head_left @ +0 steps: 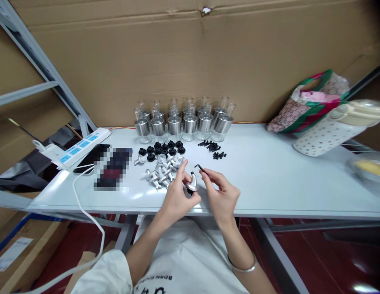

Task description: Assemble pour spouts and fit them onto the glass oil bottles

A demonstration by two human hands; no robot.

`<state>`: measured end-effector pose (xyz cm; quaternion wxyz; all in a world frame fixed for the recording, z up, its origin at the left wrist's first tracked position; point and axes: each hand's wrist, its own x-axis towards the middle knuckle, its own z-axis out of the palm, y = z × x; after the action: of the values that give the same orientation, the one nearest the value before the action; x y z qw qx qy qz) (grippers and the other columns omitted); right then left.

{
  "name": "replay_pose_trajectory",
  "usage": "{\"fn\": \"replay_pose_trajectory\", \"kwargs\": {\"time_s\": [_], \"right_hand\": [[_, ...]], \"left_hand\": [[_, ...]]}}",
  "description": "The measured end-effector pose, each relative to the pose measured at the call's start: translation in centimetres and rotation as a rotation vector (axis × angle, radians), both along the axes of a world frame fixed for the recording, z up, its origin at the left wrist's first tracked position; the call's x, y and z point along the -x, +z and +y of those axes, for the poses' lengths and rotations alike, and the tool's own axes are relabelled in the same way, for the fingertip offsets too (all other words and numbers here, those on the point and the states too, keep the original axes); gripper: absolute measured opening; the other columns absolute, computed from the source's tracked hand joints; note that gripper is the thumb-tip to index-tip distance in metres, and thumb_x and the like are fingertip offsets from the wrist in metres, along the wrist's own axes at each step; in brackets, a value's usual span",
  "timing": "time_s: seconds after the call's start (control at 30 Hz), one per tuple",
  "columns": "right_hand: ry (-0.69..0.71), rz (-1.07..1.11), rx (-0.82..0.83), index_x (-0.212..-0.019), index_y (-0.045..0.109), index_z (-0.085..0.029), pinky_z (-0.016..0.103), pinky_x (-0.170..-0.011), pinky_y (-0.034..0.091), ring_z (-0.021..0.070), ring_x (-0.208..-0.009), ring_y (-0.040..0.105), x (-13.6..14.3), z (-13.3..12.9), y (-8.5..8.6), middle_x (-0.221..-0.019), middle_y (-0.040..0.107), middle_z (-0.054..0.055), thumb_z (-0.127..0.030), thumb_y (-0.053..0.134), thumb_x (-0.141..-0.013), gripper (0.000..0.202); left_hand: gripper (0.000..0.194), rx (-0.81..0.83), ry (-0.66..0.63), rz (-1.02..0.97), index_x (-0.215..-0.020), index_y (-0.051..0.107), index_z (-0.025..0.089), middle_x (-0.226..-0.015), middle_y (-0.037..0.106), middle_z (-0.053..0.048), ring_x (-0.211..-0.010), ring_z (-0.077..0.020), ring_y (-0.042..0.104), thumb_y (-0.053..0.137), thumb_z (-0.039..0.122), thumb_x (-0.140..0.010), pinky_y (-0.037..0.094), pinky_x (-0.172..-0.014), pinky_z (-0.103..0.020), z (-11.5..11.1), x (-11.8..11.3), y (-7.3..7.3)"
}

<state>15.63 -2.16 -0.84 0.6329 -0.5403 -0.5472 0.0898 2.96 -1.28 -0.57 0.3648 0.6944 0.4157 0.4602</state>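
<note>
Head view: my left grip (179,197) pinches one seemingly part-assembled fitting (193,183), right grip (222,194) a black piece (200,168); silver pieces (162,176) lie loose.

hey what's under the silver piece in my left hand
A black part shows beneath the silver piece; the piece and your left hand cover the rest, so its full shape can't be seen.
</note>
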Motion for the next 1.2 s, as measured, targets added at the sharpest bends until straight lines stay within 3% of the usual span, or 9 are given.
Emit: {"fn": "replay_pose_trajectory", "kwargs": {"time_s": [0.23,0.43,0.7,1.2], "right_hand": [[0.050,-0.191,-0.113,-0.095,0.072,-0.023,0.033,-0.071,0.059,0.0193,-0.077,0.071,-0.19,-0.32,0.40,-0.086,0.075,0.006,-0.015,0.056,-0.086,0.019],[0.056,-0.259,-0.165,-0.096,0.070,-0.023,0.032,-0.067,0.054,0.0174,-0.073,0.065,-0.30,-0.40,0.55,-0.081,0.068,0.005,-0.012,0.058,-0.085,0.020],[0.119,-0.278,-0.152,-0.097,0.069,-0.023,0.034,-0.066,0.053,0.0183,-0.074,0.064,-0.37,-0.41,0.19,-0.082,0.068,0.005,-0.015,0.058,-0.086,0.018],[0.214,-0.177,-0.090,-0.091,0.067,-0.021,0.031,-0.067,0.051,0.0170,-0.075,0.063,-0.54,-0.32,0.45,-0.081,0.068,0.004,-0.014,0.059,-0.086,0.011]], "left_hand": [[0.089,-0.051,0.008,0.022,-0.146,0.027,0.023,-0.083,0.051,0.003,-0.071,-0.0093,0.050,0.055,0.007,-0.064,0.046,-0.078,-0.023,-0.05,0.12,-0.01],[0.073,-0.089,0.041,0.041,-0.135,0.046,0.020,-0.084,0.053,0.002,-0.075,-0.0104,0.053,0.054,0.011,-0.063,0.047,-0.081,-0.024,-0.12,0.07,0.23],[0.064,-0.105,0.124,0.002,-0.126,0.053,0.019,-0.082,0.055,0.003,-0.074,-0.0109,0.053,0.056,0.012,-0.062,0.048,-0.079,-0.024,-0.10,0.03,0.30],[0.056,-0.131,0.133,-0.041,-0.117,0.055,0.019,-0.074,0.054,0.005,-0.068,-0.0103,0.052,0.056,0.011,-0.062,0.047,-0.072,-0.023,-0.13,0.00,0.39]]}}
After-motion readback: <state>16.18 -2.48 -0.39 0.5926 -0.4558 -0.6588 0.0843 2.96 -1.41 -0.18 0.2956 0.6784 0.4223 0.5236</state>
